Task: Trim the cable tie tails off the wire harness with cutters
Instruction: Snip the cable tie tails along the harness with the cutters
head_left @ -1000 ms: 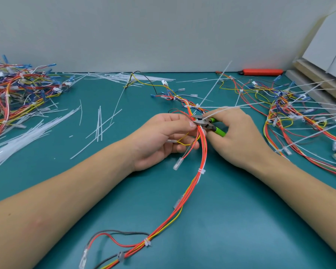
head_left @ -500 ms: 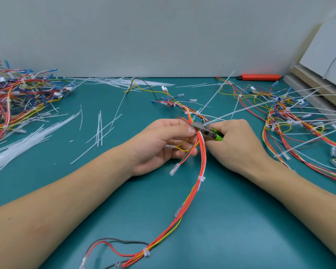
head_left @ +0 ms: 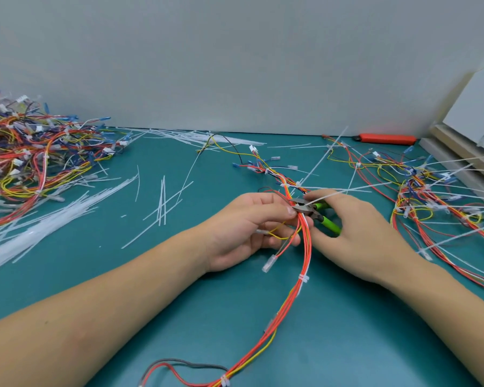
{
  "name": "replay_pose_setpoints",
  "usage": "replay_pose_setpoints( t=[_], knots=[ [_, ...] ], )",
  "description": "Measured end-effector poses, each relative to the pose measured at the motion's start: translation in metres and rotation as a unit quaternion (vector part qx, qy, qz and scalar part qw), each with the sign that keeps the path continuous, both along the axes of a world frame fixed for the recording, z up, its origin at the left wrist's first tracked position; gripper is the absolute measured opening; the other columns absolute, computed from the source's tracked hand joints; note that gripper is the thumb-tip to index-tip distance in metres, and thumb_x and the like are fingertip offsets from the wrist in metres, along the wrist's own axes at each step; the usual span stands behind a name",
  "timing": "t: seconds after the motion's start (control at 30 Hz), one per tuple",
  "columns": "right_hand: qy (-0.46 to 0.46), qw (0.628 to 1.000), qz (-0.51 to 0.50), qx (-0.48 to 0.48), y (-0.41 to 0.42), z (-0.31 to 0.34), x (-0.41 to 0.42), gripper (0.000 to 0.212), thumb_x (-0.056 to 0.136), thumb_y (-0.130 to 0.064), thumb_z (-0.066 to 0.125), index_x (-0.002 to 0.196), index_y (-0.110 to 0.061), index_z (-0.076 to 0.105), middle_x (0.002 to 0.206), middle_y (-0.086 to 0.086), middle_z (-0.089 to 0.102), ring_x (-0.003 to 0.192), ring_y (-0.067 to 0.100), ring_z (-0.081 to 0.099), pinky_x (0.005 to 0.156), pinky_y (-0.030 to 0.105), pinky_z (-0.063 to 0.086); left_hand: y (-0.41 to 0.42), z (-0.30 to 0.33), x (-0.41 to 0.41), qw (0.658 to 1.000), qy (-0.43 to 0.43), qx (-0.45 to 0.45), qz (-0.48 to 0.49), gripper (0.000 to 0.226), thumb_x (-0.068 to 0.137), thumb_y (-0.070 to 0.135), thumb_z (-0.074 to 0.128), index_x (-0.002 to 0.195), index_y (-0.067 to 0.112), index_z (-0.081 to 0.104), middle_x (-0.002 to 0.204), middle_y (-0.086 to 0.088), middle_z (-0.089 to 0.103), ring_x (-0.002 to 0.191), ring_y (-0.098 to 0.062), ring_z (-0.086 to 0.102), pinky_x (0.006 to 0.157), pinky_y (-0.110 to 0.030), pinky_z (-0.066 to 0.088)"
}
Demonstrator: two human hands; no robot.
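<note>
A harness of orange, red and yellow wires (head_left: 305, 255) runs from the table's front edge up between my hands. My left hand (head_left: 243, 230) pinches the bundle near a cable tie. My right hand (head_left: 358, 236) grips green-handled cutters (head_left: 315, 212), whose metal jaws sit at the bundle around a long white tie tail (head_left: 344, 192) that slants up to the right. Lower ties (head_left: 303, 278) on the harness show only short stubs. Another uncut tail (head_left: 323, 157) rises from the harness further back.
A heap of finished harnesses (head_left: 31, 155) lies at the far left. Cut white tails (head_left: 39, 227) litter the left of the teal mat. Harnesses with long tails (head_left: 436, 196) spread on the right. A red tool (head_left: 386, 139) lies by the wall, and boards (head_left: 464, 152) lean at the far right.
The camera view has dropped slightly. The cutters' handles have spread a little and the jaws now sit on the tie tail at the bundle. Both hands stay in much the same place.
</note>
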State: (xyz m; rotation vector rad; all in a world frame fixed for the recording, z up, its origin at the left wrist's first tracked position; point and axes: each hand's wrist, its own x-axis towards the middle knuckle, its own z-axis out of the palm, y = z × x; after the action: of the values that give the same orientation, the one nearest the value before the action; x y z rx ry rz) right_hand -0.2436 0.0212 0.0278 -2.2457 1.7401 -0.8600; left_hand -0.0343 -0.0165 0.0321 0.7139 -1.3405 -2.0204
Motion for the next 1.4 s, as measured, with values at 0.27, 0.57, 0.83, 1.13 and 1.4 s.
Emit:
replay_pose_setpoints(
  t=[0.27,0.57,0.83,1.13,1.4],
  knots=[
    [0.048,0.998,-0.022,0.046,-0.003,-0.002,-0.015,0.043,0.087,-0.04,0.073,0.128,-0.038,0.06,0.128,-0.019,0.062,0.125,0.007,0.053,0.109,0.032,0.043,0.002,0.001,0.0,1.0,-0.005,-0.002,0.002,0.019,0.097,0.007,0.059,0.08,0.016,0.06,0.1,-0.014,0.075,0.066,-0.018,0.069,0.055,-0.02,0.047],
    [0.085,0.992,0.008,0.094,0.003,0.0,-0.021,0.061,0.088,-0.035,0.067,0.141,-0.041,0.039,0.138,-0.022,0.048,0.129,-0.001,0.043,0.102,0.015,0.03,0.0,-0.001,0.001,1.0,-0.003,-0.003,-0.002,0.026,0.097,0.008,0.06,0.075,0.021,0.065,0.103,-0.016,0.074,0.068,-0.019,0.069,0.056,-0.02,0.048],
    [0.073,0.994,-0.008,0.08,0.001,-0.004,-0.018,0.044,0.092,-0.028,0.061,0.134,-0.037,0.05,0.131,-0.015,0.055,0.127,0.008,0.049,0.11,0.031,0.04,-0.003,-0.004,0.0,1.0,-0.003,-0.007,0.002,0.012,0.093,0.013,0.064,0.083,0.018,0.065,0.108,-0.02,0.072,0.07,-0.021,0.067,0.063,-0.026,0.046],
    [0.02,0.999,-0.044,0.017,-0.001,-0.008,-0.007,0.033,0.077,-0.058,0.049,0.098,-0.035,0.061,0.094,-0.017,0.06,0.097,0.005,0.048,0.085,0.021,0.04,-0.004,-0.002,0.003,1.0,0.001,0.004,0.007,0.007,0.086,0.015,0.066,0.079,0.014,0.066,0.083,-0.01,0.063,0.064,-0.022,0.064,0.054,-0.021,0.046],
    [0.012,0.995,-0.095,0.018,0.0,-0.004,-0.005,0.021,0.082,-0.042,0.064,0.07,-0.035,0.048,0.069,-0.012,0.055,0.061,0.01,0.048,0.053,0.031,0.038,-0.005,-0.003,0.003,1.0,-0.004,0.002,0.003,0.008,0.086,0.016,0.067,0.089,0.009,0.064,0.08,-0.005,0.064,0.063,-0.016,0.063,0.068,-0.032,0.039]
  ],
)
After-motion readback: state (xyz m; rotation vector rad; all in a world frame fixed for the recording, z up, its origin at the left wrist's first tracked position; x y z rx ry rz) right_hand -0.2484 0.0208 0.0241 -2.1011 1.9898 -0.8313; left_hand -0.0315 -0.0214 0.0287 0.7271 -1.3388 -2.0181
